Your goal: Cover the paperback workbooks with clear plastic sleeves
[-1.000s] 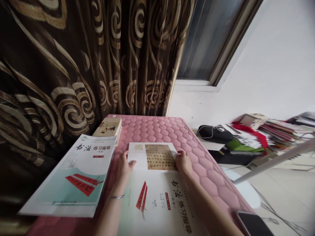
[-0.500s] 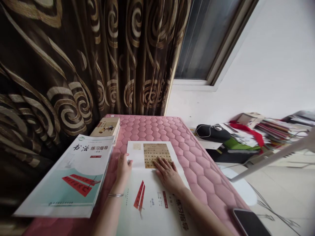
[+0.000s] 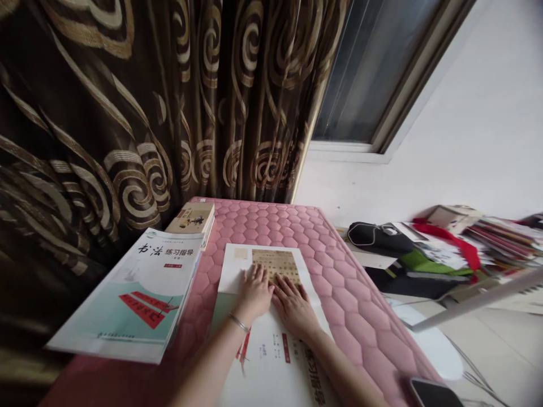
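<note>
An opened-out calligraphy workbook [image 3: 284,373] lies in front of me, its printed title turned sideways and a tan picture of old writing [image 3: 275,263] on its far part. My left hand [image 3: 255,293], with a silver bracelet at the wrist, rests flat on the paper at the picture's lower left. Beside it my right hand [image 3: 293,305] is also flat, fingers spread over the picture's lower edge. Neither hand grips anything. A stack of similar workbooks [image 3: 139,294] sits to the left, the top one showing red banners on its cover.
All this lies on a pink quilted mat [image 3: 292,223]. Smaller tan books [image 3: 193,217] are behind the workbook stack. A phone [image 3: 435,393] is at the near right edge. Patterned curtains [image 3: 148,113] hang behind; a cluttered shelf [image 3: 428,260] stands beyond on the right.
My left hand has moved right, from the workbook's left edge onto the page next to my right hand. My right hand stays nearly in place. The view has shifted slightly left.
</note>
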`<state>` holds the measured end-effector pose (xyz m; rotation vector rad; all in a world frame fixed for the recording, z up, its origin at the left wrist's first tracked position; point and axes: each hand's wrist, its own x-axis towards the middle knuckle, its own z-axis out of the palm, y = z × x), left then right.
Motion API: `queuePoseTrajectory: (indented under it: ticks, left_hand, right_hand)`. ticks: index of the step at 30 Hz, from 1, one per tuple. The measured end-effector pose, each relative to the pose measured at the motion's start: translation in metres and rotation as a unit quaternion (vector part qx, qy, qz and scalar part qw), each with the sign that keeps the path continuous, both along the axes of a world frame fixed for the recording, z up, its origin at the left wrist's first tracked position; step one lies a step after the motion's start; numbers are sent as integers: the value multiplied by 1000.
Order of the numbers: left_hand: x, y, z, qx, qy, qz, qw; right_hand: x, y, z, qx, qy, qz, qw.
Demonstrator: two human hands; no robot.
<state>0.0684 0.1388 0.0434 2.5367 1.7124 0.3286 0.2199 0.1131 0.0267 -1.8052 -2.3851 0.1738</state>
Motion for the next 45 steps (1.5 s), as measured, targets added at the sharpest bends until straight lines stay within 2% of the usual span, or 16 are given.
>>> queuePoseTrajectory:
  ticks: [4, 8, 11, 13, 16, 19, 23, 25, 28, 30, 32, 34, 38, 41, 43, 45]
  left_hand:
    - [-3, 9, -9, 0, -3, 16, 1000]
    - [-7, 11, -11, -34, 5, 17, 999]
    - [-5, 13, -9, -59, 8, 23, 998]
    - [-5, 14, -7, -57, 8, 19, 998]
    - [-15, 15, -9, -23, 20, 24, 999]
    - [-39, 15, -12, 9, 42, 68, 997]
    - [-71, 12, -9, -7, 57, 123, 991]
    - [-74, 11, -5, -10, 63, 152, 986]
    - [-60, 18, 1, 6, 72, 212, 975]
    - [-43, 30, 3, 12, 67, 180, 981]
    - [-26, 47, 3, 1, 43, 84, 996]
    - [-16, 64, 2, -14, 18, 34, 999]
    - [-15, 84, -5, -6, -9, 37, 999]
    - [-20, 86, -11, 20, -23, 35, 999]
    - [-21, 86, -13, 23, -25, 33, 999]
    - [-21, 87, -14, 12, -20, 19, 1000]
  right_hand:
    - [-1, 1, 3, -13, 7, -11, 1000]
    - [-13, 11, 14, -27, 18, -45, 998]
    - [-25, 25, 20, -37, 33, -9, 999]
    - [-27, 35, 19, -57, 33, -5, 998]
    - [-16, 45, 11, -68, 21, -57, 996]
    - [6, 46, 3, -65, 17, -114, 991]
    - [28, 45, -4, -54, 12, -139, 989]
    - [30, 46, -7, -44, 6, -137, 990]
    - [29, 49, -13, -33, 1, -137, 990]
    - [29, 50, -16, -30, -4, -134, 991]
    - [30, 50, -17, -30, -12, -130, 991]
    - [33, 49, -17, -35, -19, -126, 991]
    - [30, 50, -6, -60, -34, -141, 988]
    - [3, 63, 13, -27, -36, -156, 987]
    - [-26, 78, 25, -3, -4, -122, 993]
    - [-53, 96, 32, -23, 42, -34, 998]
